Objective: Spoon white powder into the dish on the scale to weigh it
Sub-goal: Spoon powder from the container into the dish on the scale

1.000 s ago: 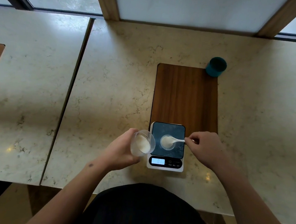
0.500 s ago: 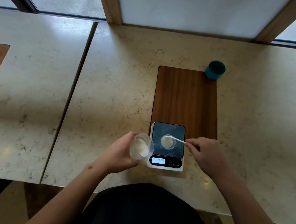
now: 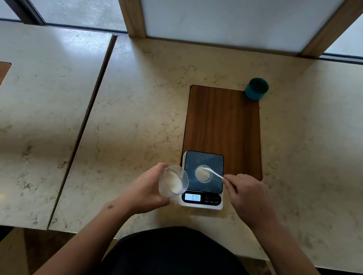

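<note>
Fingers (image 3: 230,179) of right hand (image 3: 251,197) pinch spoon (image 3: 213,172) over dish (image 3: 203,174) (left hand (image 3: 149,189) grips tilted cup (image 3: 173,181))

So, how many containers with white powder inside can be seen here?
2: the clear cup, tilted in the left hand, and the small dish on the scale. The teal cup's inside is hidden.

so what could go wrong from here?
1. The left hand holds the clear cup tilted toward the scale; its white powder could slide out over the rim.
2. The white spoon sits at the edge of the small dish, held by the right hand; a nudge could shift the dish or scatter powder onto the platform, skewing the reading.
</note>
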